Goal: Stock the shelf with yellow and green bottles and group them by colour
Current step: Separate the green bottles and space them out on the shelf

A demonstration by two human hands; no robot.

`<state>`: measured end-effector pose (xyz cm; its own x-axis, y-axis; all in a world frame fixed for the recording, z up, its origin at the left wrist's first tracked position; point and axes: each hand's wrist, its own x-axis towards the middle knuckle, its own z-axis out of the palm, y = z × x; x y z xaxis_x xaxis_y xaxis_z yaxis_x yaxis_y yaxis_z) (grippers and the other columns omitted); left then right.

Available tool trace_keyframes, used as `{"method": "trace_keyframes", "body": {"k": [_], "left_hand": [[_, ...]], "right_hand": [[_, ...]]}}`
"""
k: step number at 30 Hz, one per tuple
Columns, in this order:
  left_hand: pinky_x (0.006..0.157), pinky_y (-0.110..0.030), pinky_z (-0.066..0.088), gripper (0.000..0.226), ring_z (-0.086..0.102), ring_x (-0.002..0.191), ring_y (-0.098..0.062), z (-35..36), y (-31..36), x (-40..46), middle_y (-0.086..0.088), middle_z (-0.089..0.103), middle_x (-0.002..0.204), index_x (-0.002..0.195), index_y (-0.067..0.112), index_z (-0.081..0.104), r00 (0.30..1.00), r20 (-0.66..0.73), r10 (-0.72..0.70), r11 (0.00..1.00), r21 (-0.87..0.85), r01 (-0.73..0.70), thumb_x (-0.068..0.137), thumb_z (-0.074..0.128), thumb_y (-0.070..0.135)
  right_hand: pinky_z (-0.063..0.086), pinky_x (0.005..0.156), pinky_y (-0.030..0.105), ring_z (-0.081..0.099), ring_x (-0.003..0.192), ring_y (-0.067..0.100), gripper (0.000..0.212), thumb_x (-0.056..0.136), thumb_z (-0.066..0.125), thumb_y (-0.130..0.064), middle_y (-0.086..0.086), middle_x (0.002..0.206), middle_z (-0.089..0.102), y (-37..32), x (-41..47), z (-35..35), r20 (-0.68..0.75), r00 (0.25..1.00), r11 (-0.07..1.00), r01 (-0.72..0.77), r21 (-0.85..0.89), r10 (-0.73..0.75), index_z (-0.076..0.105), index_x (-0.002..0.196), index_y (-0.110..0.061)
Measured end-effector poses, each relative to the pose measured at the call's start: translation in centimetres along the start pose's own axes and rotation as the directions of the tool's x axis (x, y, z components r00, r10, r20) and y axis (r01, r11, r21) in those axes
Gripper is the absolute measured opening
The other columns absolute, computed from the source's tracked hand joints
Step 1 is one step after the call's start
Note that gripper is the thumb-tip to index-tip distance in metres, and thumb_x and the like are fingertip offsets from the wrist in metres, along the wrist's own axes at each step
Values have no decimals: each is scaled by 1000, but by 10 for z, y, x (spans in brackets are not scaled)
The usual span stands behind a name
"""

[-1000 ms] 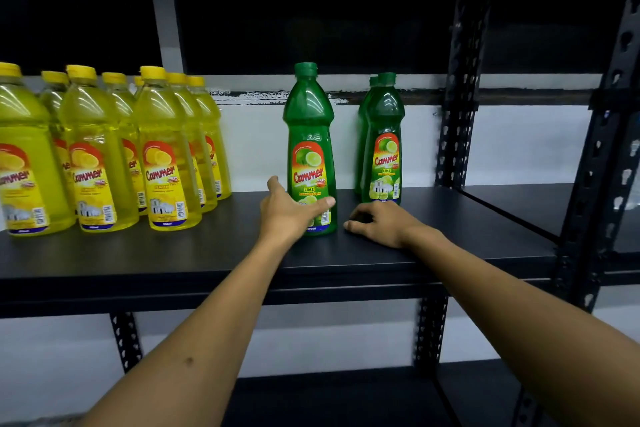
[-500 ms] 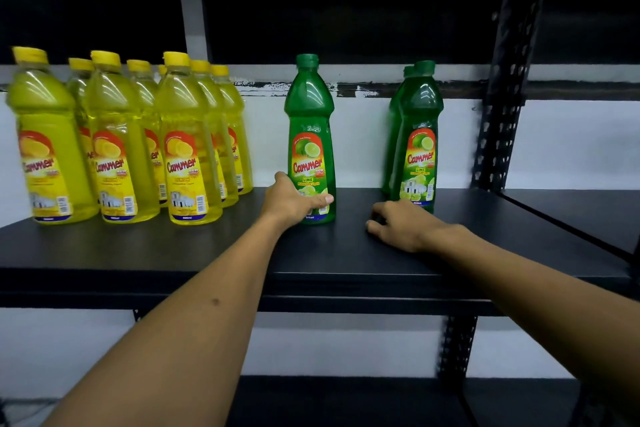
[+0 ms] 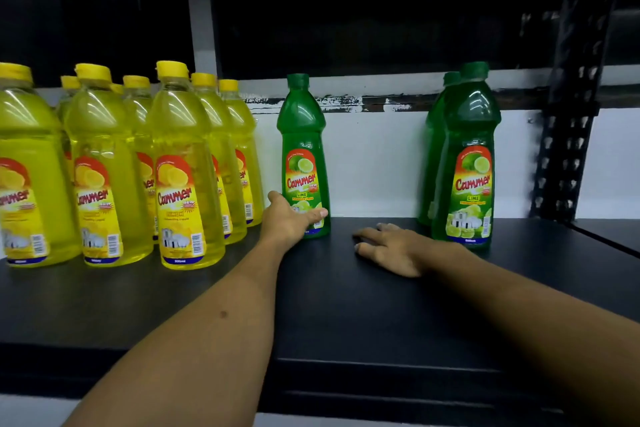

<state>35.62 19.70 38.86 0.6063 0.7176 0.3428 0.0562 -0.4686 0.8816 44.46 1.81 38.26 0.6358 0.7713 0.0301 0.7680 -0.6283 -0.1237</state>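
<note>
The right hand (image 3: pixel 398 250) rests flat, fingers straight, on the black shelf (image 3: pixel 346 305). The left hand (image 3: pixel 291 220) grips the base of a lone green bottle (image 3: pixel 303 156), which has slid left, widening its gap from the green pair (image 3: pixel 464 163) at the back right. It now stands beside the yellow bottles (image 3: pixel 180 166); regrouping it rightward appears necessary.

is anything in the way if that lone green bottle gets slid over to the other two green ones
Only the right hand, resting flat on the shelf between the lone green bottle and the green pair. The left hand holds the lone bottle's base. Otherwise that stretch looks bare.
</note>
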Motion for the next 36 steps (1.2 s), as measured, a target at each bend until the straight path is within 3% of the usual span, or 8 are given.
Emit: {"method": "trace_keyframes", "body": {"k": [9, 17, 22, 25, 29, 31, 34, 36], "left_hand": [[92, -40, 52, 68, 60, 109, -27, 5, -12, 35, -10, 60, 122, 124, 8, 43, 999, -39, 13, 999, 45, -11, 75, 81, 37], [89, -38, 52, 70, 60, 109, -27, 8, -14, 40, -10, 60, 123, 126, 9, 43, 999, -48, 2, 998, 69, 1, 76, 79, 42], [80, -32, 48, 68, 59, 109, -26, 7, -13, 33, -10, 59, 123, 127, 6, 42, 999, -34, 6, 992, 126, -2, 81, 74, 45], [83, -34, 48, 69, 58, 113, -29, 6, -12, 24, -12, 58, 125, 127, 4, 44, 999, -36, 4, 941, 337, 8, 80, 76, 42], [85, -35, 49, 50, 57, 114, -31, 4, -6, 1, -13, 57, 127, 128, 6, 51, 999, 13, 41, 782, 622, -40, 88, 66, 32], [83, -35, 49, 41, 57, 113, -31, 3, -2, -10, -14, 59, 125, 126, 7, 53, 999, 39, 34, 724, 688, -51, 92, 57, 30], [85, -36, 47, 37, 54, 115, -32, 1, 2, -24, -14, 56, 127, 125, 8, 52, 997, 72, 24, 682, 728, -69, 95, 49, 30], [86, -36, 46, 37, 54, 115, -33, -1, 3, -30, -15, 55, 128, 124, 8, 52, 994, 106, 32, 683, 724, -99, 95, 47, 30]], "right_hand": [[6, 121, 47, 0, 152, 27, 57, 99, 16, -58, 14, 163, 7, 2, 9, 1, 51, 999, 998, 9, -57, -6, 9, 153, -42], [9, 121, 44, 5, 152, 22, 55, 101, 23, -53, 9, 162, 16, -3, -3, -3, 7, 999, 999, 33, 21, -33, 20, 153, -37], [28, 115, 37, 33, 142, 22, 56, 98, 40, -52, 5, 152, 40, 0, -7, -5, -97, 994, 989, 67, 132, -55, 33, 149, -30], [36, 109, 35, 43, 135, 23, 57, 95, 53, -43, 6, 147, 46, 6, -14, -8, -278, 958, 973, 128, 191, -72, 34, 147, -29], [43, 103, 39, 52, 126, 23, 51, 93, 57, -25, 9, 137, 56, 17, -23, -12, -570, 822, 955, 165, 247, 6, 43, 141, -19], [49, 95, 38, 59, 111, 21, 44, 90, 58, -13, 10, 125, 62, 21, -30, -19, -738, 667, 926, 211, 314, 98, 50, 134, -10], [47, 88, 38, 55, 101, 26, 40, 82, 60, -4, 15, 113, 57, 28, -40, -30, -903, 332, 904, 231, 359, 273, 52, 122, -2], [40, 93, 43, 47, 109, 33, 49, 79, 67, -14, 18, 117, 50, 35, -44, -33, -881, 240, 890, 112, 443, 408, 49, 123, -2]]}}
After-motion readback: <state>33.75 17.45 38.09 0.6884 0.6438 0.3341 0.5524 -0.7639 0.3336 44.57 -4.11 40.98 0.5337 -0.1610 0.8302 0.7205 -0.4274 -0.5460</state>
